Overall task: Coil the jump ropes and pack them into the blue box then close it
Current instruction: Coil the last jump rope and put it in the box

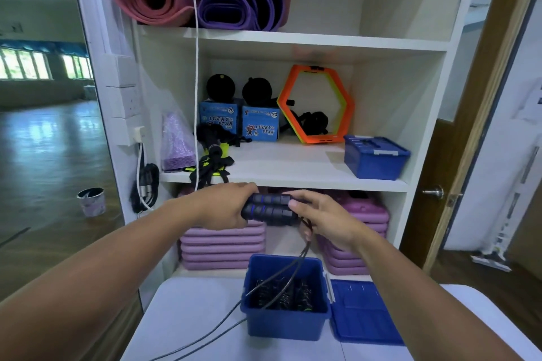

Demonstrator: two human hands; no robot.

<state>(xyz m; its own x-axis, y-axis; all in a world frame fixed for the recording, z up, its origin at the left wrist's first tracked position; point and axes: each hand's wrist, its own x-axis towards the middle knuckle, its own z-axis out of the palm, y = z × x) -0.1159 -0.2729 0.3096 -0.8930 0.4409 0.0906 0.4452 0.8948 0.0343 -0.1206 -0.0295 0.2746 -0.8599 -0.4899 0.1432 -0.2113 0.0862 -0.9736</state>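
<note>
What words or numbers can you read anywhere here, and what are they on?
"LUCKY STAR" and "70": left blue carton on the middle shelf.
"LUCKY STAR" and "70": right blue carton beside it.
Smaller print on both cartons: too blurred to read.

Both your arms reach forward. Your left hand (223, 205) curls round the paired jump rope handles (268, 209), and your right hand (319, 218) pinches their other end between fingertips and thumb.
</note>
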